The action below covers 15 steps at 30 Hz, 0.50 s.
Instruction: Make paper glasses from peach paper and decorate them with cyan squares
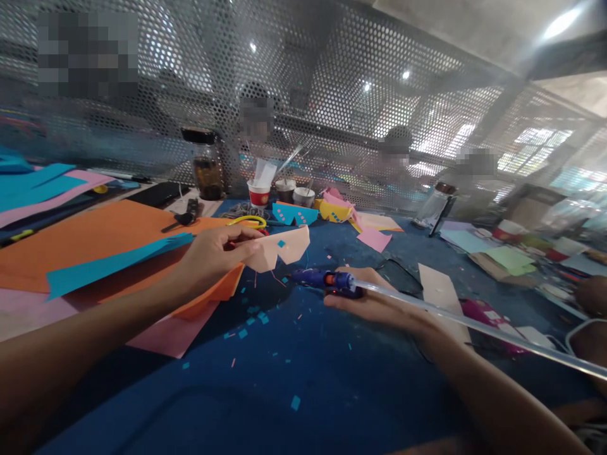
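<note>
Between thumb and fingers, my left hand [222,251] pinches a pale pink paper cutout [293,245] shaped like eyeglasses, with a blue diamond near its middle. My right hand [353,294] is wrapped round a dark blue glue gun [308,278], its nozzle pointing left, just below the cutout and apart from it. A long clear glue stick [427,308] sticks out of the gun's back toward the right. Small blue paper bits [258,318] lie scattered on the blue table [227,404] beneath. Behind the cutout stand a blue paper piece [294,215] and a yellow one [336,211] of similar shape.
Orange paper sheets [104,237] and a blue strip [118,262] cover the left side. A jar of dark liquid [207,170], paper cups [259,194] and a glass bottle [429,205] stand along the perforated metal screen [322,82]. People sit beyond it. A magenta object [490,322] lies at right.
</note>
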Each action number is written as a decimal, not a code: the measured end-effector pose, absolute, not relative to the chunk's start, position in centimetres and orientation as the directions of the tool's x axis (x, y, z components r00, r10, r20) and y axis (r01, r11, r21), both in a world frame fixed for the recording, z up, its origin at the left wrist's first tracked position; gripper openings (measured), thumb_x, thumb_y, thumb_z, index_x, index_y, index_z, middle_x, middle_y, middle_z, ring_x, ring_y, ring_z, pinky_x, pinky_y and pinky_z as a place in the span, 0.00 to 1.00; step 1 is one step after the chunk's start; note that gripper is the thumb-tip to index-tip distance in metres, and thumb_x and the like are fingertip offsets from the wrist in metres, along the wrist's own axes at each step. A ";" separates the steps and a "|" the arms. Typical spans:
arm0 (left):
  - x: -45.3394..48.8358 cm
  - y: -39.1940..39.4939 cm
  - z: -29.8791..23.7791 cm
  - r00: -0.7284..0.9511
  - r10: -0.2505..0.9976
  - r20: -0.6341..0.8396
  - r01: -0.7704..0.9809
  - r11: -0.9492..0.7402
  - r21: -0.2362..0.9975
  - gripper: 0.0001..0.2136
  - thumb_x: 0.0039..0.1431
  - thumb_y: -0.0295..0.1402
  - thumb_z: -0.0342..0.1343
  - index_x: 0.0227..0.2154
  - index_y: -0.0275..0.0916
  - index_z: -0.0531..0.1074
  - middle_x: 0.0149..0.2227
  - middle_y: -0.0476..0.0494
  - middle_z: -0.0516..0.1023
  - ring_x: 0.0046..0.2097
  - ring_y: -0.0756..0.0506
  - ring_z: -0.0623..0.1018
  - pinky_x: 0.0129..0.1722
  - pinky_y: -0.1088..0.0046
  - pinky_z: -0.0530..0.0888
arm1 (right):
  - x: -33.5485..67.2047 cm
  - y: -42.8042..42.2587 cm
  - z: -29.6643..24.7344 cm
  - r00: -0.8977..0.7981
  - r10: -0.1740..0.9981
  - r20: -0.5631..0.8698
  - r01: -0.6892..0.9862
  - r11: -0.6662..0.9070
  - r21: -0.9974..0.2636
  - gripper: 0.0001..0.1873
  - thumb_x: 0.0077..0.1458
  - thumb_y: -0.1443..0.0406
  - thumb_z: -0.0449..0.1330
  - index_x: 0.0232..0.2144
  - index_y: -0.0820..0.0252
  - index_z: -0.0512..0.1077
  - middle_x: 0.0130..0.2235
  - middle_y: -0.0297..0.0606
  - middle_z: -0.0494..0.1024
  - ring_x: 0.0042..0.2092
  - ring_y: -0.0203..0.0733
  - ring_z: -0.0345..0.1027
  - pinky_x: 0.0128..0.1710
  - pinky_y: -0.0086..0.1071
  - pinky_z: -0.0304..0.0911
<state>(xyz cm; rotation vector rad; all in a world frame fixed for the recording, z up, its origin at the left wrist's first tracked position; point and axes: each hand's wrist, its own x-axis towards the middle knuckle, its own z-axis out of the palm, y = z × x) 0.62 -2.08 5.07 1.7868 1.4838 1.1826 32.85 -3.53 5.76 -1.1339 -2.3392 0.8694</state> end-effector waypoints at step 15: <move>1.2 -2.2 5.3 0.010 0.950 0.313 0.513 -0.274 0.814 0.18 0.54 0.48 0.60 0.39 0.40 0.84 0.33 0.45 0.85 0.31 0.45 0.77 0.33 0.69 0.73 | 31.7 -3.8 5.0 -0.526 0.849 -0.041 0.658 0.376 -0.652 0.14 0.60 0.55 0.68 0.32 0.57 0.72 0.30 0.31 0.76 0.32 0.37 0.67 0.30 0.30 0.55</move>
